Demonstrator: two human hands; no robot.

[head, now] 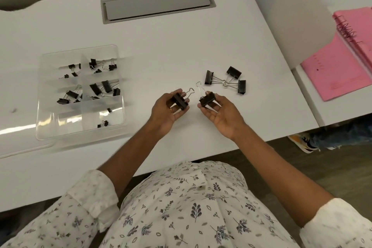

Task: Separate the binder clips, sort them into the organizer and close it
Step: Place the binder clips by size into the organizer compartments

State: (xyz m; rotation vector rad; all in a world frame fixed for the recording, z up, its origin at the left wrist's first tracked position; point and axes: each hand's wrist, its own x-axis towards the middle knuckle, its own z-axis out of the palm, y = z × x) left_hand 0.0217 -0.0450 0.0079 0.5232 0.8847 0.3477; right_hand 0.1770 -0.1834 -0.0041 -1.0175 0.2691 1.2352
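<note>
Black metal binder clips fill this moment; the left hand (171, 111) grips one large black binder clip (179, 101) in its fingers, and the right hand (218, 113) pinches a second large black clip (207, 99); both are held up just over the white bench (201, 46), near its front edge; the silver wire handles point at each other with a small gap between, so I think the two have just come apart and are ready to be sorted. Near the right hand, toward the bench's right edge, three more black clips (226, 79) lie joined by their handles; they look not yet pulled apart. Toward the left edge sits the clear plastic organizer box (50, 96) with its lid open; its upper cells hold small clips, the middle cells bigger ones, and the front cells have only a couple of tiny ones.
</note>
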